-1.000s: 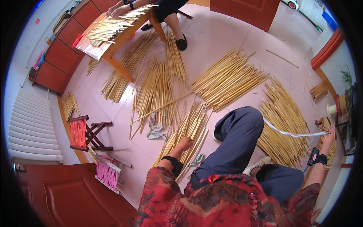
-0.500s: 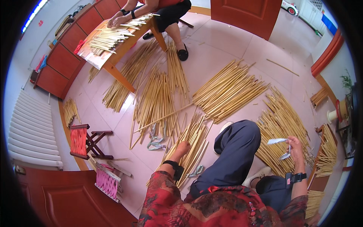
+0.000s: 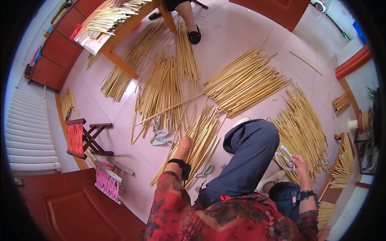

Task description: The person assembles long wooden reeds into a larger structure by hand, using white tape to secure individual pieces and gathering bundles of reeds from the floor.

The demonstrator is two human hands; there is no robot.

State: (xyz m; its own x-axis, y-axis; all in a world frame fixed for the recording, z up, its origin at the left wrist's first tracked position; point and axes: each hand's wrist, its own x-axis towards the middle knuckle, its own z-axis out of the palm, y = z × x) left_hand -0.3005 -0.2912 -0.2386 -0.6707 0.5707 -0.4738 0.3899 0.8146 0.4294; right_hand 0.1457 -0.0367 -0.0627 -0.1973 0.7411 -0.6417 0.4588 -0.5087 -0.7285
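My left hand [image 3: 184,145] is closed over a bundle of straw-coloured stalks [image 3: 203,130] on the floor in front of me. Its fingertips curl down out of sight among them. To the right of my bent knee, my right hand [image 3: 298,163] pinches a pale cloth strip [image 3: 284,154], which hangs in a loop. Behind the strip lies a wide spread of stalks [image 3: 303,124]. A greenish cloth strip [image 3: 206,170] lies beside the bundle under my left hand, near my leg. Another crumpled strip [image 3: 161,138] rests at the foot of a larger stalk pile [image 3: 161,90].
More stalks [image 3: 245,82] lie beyond my knee. A person's shoe [image 3: 194,37] stands by a wooden table [image 3: 116,60] loaded with stalks [image 3: 110,22]. To my left are a red-seated folding stool [image 3: 75,138], a pink-seated one [image 3: 107,181] and a brown door [image 3: 76,201].
My right hand has come down and nearer to me; the pale strip, earlier held out to the left, now hangs looped. My left hand stays on the bundle. The whole view has tilted down slightly.
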